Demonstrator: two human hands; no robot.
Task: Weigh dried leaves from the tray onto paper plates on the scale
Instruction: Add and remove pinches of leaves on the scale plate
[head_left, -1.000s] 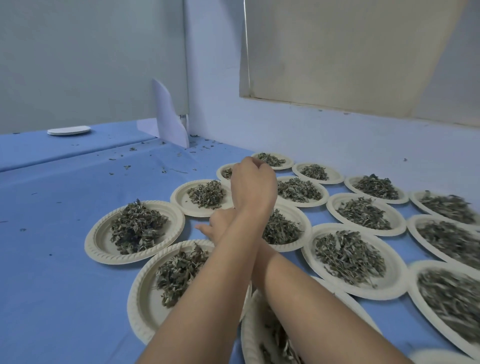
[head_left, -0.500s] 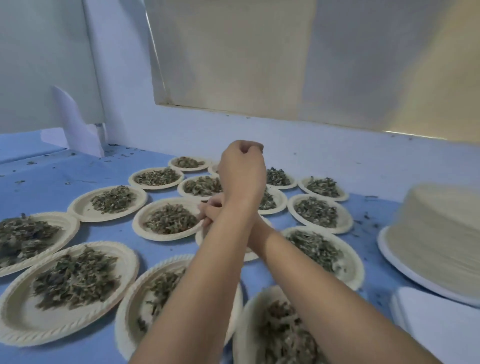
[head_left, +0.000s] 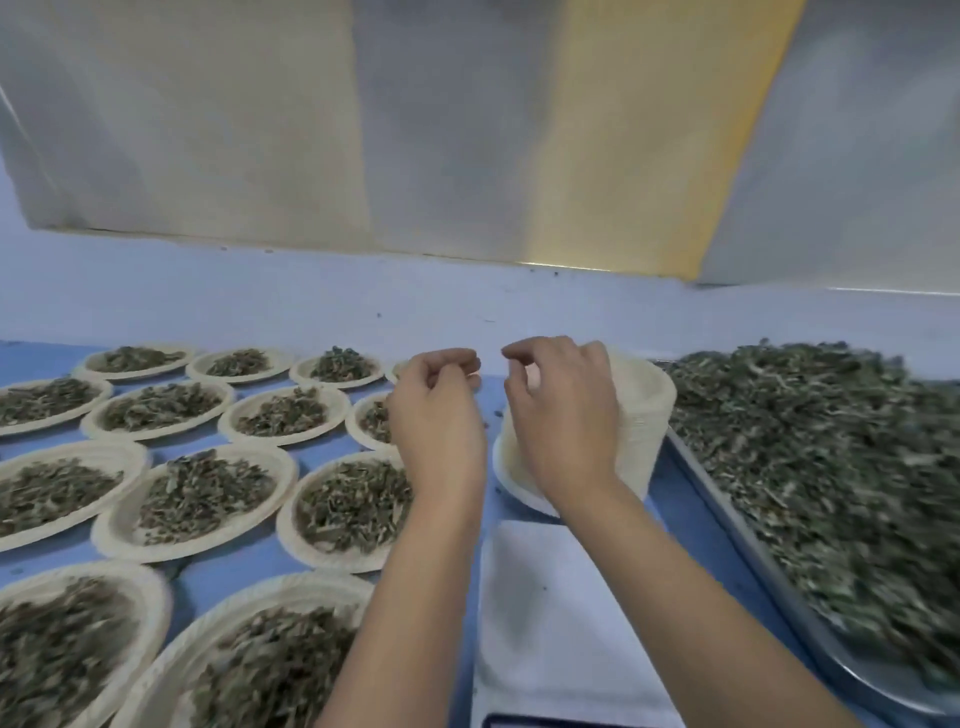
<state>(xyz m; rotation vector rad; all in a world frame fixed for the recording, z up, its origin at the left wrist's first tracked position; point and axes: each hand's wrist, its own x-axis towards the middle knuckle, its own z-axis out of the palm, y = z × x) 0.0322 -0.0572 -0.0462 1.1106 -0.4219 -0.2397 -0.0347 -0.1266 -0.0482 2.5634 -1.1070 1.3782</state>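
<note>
Uncrossed since half a second ago, when the left forearm lay over the right wrist, the two hands now hover side by side, and the head view has swung right to show the tray. The left hand (head_left: 436, 415) has its fingers curled in toward the palm, with nothing visible in them. The right hand (head_left: 561, 415) is loosely hooked, thumb clear of the fingertips, holding nothing, in front of the stack of paper plates (head_left: 644, 415). A white platform (head_left: 545, 613) lies nearer, between the forearms. The dried leaves (head_left: 831, 467) are heaped on the metal tray (head_left: 737, 535) at the right, blurred. To the left, filled paper plates (head_left: 104, 525) cover the blue table (head_left: 691, 519) in rows, each carrying a small leaf heap (head_left: 202, 493).
</note>
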